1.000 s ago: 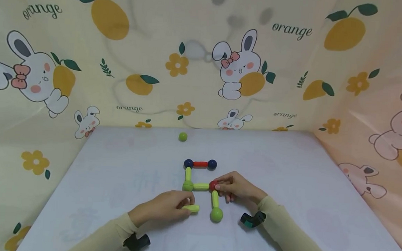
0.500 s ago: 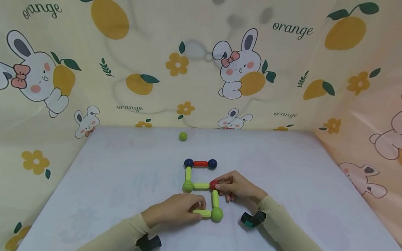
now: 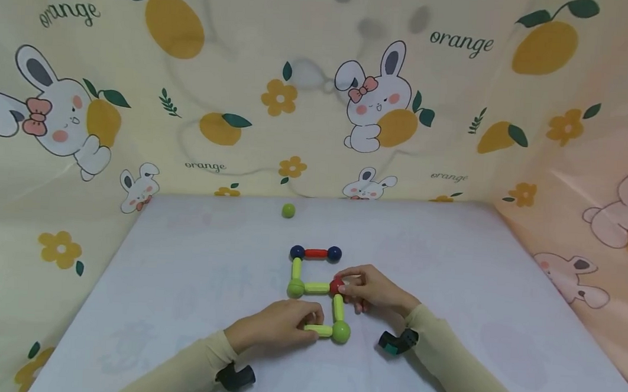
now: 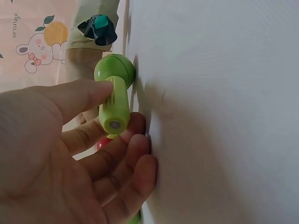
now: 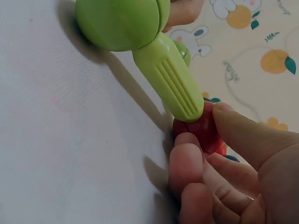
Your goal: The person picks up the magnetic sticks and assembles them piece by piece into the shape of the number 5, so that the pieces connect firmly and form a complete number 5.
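Note:
My left hand (image 3: 280, 324) pinches a yellow-green magnetic rod (image 4: 115, 109) between thumb and fingers; its far end touches a green ball (image 3: 341, 332). A metal tip shows on the rod's near end in the left wrist view. With thumb and fingertips, my right hand (image 3: 375, 289) holds a red ball (image 5: 201, 130). Between the red and green balls runs another yellow-green rod (image 5: 173, 81). A third such rod (image 3: 317, 288) links the red ball to a second green ball (image 3: 295, 288), and an upright rod (image 3: 296, 269) joins that one to a dark blue ball (image 3: 297, 252).
A red rod (image 3: 316, 253) connects the dark blue ball to another dark blue ball (image 3: 334, 254). Near the back edge of the white table (image 3: 211, 232) lies a loose green ball (image 3: 288, 210). A printed cloth (image 3: 319, 101) hangs behind and at the sides.
My left hand has moved right with the yellow-green rod, bringing its end against the near green ball. My right hand keeps hold of the red ball in the same place.

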Tool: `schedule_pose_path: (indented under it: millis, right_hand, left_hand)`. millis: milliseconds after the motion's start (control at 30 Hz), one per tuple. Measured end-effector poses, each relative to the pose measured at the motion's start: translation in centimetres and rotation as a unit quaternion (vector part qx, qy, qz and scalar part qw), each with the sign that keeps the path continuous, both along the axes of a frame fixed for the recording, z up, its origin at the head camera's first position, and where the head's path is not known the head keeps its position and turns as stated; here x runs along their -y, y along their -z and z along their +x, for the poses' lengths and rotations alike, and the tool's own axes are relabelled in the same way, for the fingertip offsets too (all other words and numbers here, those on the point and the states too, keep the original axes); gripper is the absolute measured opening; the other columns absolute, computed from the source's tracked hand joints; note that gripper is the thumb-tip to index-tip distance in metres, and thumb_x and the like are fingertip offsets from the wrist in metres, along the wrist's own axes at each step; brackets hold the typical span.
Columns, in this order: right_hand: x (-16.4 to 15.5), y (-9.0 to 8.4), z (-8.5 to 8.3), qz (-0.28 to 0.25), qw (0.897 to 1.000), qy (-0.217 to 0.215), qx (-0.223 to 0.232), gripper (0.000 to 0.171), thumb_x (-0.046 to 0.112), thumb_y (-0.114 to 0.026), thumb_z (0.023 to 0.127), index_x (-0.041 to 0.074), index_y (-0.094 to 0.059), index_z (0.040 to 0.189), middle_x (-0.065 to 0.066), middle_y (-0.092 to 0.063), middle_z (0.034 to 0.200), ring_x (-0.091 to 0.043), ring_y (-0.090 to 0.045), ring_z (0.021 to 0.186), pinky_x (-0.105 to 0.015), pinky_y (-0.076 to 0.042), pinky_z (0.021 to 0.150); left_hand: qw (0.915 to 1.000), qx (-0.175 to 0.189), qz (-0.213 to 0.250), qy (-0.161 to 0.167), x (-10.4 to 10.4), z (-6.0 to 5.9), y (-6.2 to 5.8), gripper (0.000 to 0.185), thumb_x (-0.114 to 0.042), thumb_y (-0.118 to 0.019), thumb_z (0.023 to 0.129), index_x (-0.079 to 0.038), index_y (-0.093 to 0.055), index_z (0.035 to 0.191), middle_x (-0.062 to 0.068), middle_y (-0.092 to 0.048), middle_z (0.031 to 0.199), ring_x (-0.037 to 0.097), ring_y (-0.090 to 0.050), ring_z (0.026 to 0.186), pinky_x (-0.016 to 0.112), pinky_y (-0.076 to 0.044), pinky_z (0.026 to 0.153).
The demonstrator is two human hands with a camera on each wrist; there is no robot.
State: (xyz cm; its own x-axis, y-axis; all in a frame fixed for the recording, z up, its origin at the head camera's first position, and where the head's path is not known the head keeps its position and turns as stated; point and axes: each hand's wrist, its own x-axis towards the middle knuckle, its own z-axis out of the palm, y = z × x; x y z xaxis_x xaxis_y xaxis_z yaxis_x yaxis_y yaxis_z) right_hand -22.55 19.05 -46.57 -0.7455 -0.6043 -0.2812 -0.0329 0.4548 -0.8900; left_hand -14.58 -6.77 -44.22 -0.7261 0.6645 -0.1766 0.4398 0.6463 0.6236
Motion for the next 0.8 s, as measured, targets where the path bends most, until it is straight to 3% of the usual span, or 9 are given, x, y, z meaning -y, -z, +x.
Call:
schedule_pose_path:
  millis: [100,267,367,500,800]
  right_hand:
    - [-0.1,-0.1,0.2,-0.001,1.0,0.015,-0.001,0.052,0.027,-0.065,0.1,0.006,-0.05,0.146,0.0,-0.068,0.073,-0.011,-0.057,0.05,-0.021,-0.046,0.049]
    - [-0.6,-0.6,1.1,-0.009,0.999,0.019,-0.04,0.062,0.024,-0.066,0.099,0.009,-0.039,0.153,-0.007,-0.069,0.078,-0.013,-0.058,0.058,-0.023,-0.05,0.057]
    - [-1.2,-1.0,2.1,-0.014,0.997,0.019,-0.072,0.062,0.022,-0.067,0.098,0.008,-0.04,0.152,-0.012,-0.07,0.083,-0.013,-0.057,0.063,-0.024,-0.052,0.059]
    - [-1.8,-1.6,3.5,-0.028,0.996,0.014,-0.082,0.062,0.02,-0.07,0.096,0.006,-0.043,0.149,-0.017,-0.069,0.088,-0.012,-0.056,0.06,-0.025,-0.051,0.057]
    - [-1.8,-1.6,6.4,-0.001,0.996,-0.027,-0.087,0.067,0.022,-0.074,0.094,0.015,-0.041,0.151,-0.006,-0.068,0.097,-0.01,-0.06,0.07,-0.023,-0.052,0.068]
  left_hand:
    - [1.0,-0.001,0.003,0.003,0.0,0.0,0.0,0.014,-0.024,-0.072,0.092,-0.022,-0.063,0.103,-0.013,-0.058,0.083,0.0,-0.049,0.071,0.019,-0.042,0.066]
    - [0.9998,0.019,0.005,-0.005,0.0,0.1,-0.1,0.016,-0.022,-0.074,0.09,-0.023,-0.063,0.102,-0.013,-0.06,0.085,0.0,-0.05,0.071,0.019,-0.044,0.067]
    - [0.9994,0.031,0.008,-0.011,0.1,0.2,-0.2,0.018,-0.02,-0.076,0.089,-0.023,-0.064,0.102,-0.013,-0.06,0.085,0.0,-0.051,0.071,0.018,-0.044,0.067]
    - [0.9995,0.029,0.009,-0.013,0.1,0.3,-0.2,0.017,-0.02,-0.075,0.09,-0.022,-0.064,0.103,-0.013,-0.06,0.085,0.0,-0.051,0.072,0.019,-0.044,0.068]
    - [0.9997,0.016,-0.001,-0.021,-0.1,0.2,0.0,0.011,-0.025,-0.073,0.093,-0.023,-0.065,0.101,-0.013,-0.058,0.082,0.001,-0.05,0.072,0.02,-0.043,0.067]
